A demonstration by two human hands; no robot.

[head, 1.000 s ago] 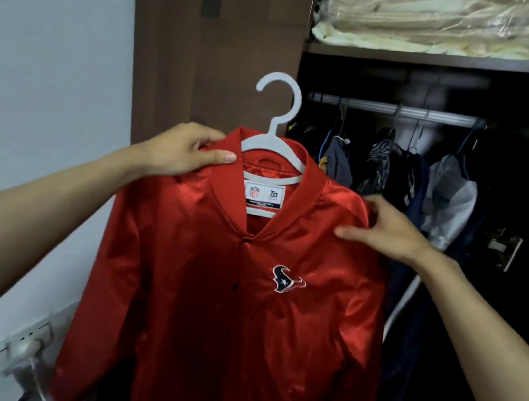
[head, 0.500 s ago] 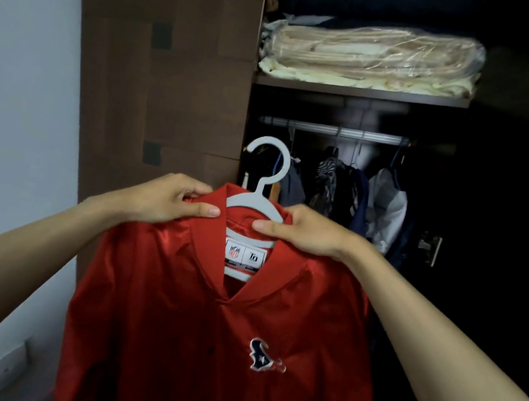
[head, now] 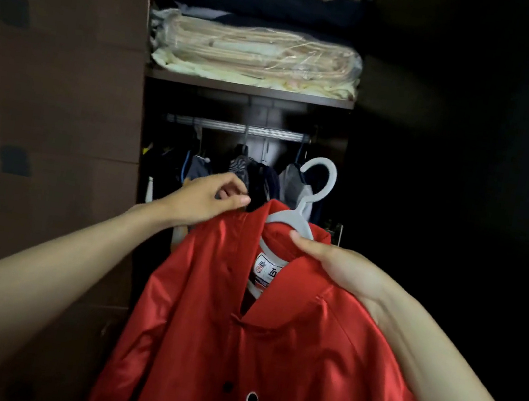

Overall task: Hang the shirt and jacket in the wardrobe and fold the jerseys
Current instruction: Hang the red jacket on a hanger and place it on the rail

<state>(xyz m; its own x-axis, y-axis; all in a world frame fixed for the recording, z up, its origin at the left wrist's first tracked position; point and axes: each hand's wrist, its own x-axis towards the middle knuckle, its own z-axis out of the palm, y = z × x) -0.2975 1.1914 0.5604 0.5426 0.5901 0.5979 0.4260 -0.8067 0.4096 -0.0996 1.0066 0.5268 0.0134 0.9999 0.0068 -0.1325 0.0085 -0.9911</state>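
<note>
I see a dim indoor scene, lit from behind me. Light falls on the red satin jacket (head: 285, 342), which shows soft sheen along its folds, and on both forearms. The plastic-wrapped bedding (head: 255, 50) on the shelf catches small glints. The wardrobe's right side sinks into near-total black, and the hanging clothes (head: 253, 174) are murky. The wide lens bends the edges, and detail is soft and slightly smeared throughout.

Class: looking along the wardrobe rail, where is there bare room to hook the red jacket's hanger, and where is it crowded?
The rail shows bare stretches at its left end and between the hooks. Below it, hanging clothes crowd together. The shelf above is packed with bedding.
</note>
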